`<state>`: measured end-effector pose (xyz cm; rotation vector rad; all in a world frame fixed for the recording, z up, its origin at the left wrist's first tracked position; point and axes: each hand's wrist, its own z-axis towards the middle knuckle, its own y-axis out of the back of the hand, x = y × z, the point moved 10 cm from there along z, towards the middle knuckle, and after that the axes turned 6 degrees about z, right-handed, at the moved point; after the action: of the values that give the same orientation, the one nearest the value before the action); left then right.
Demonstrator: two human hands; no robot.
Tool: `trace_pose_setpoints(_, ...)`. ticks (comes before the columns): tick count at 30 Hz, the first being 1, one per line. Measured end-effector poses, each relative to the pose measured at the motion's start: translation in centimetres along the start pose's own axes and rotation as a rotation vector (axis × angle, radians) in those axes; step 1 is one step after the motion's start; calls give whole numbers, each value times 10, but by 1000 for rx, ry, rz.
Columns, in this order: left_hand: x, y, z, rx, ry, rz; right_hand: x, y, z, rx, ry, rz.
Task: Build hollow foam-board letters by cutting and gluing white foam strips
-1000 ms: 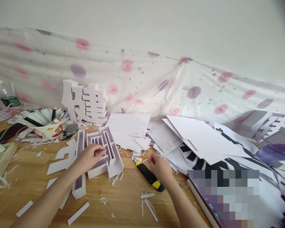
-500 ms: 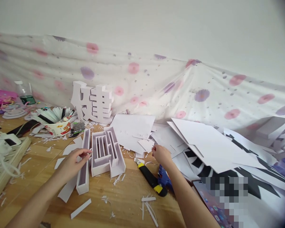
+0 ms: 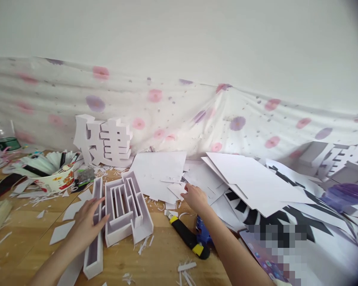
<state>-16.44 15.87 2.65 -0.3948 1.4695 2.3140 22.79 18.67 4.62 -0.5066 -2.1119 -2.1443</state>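
My left hand (image 3: 88, 223) lies flat with fingers spread on a long white foam channel piece (image 3: 94, 246), right beside a white foam box with inner partitions (image 3: 124, 206). It holds nothing. My right hand (image 3: 195, 197) reaches over small white foam scraps (image 3: 176, 188) at the edge of a pile of white sheets (image 3: 250, 178); its fingers are apart and nothing is gripped. A black and yellow utility knife (image 3: 187, 235) lies on the wooden table (image 3: 161, 258) just below that hand, with a blue glue gun (image 3: 202, 232) under my forearm.
A finished white foam character (image 3: 103, 141) stands against the flowered cloth (image 3: 167, 111). A paper bowl of strips (image 3: 55, 176) sits at left. Black-and-white printed sheets (image 3: 286, 214) and a tablet (image 3: 268, 258) lie at right. Offcuts litter the table.
My left hand slid off the partitioned box onto the long channel piece. My right hand moved up from beside the knife to the scraps by the sheets. The camera view shifted.
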Motion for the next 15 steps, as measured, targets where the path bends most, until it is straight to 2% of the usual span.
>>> trace_pose_setpoints(3,2,-10,-1,55,-24,-74,-6,3,4,-19,3,-20)
trace_pose_setpoints(8,11,-16,-3,72,34,-140,-10,0,22,-28,33,-58)
trace_pose_setpoints(15,32,-26,-8,105,100,-254,-13,0,97,-62,118,-143)
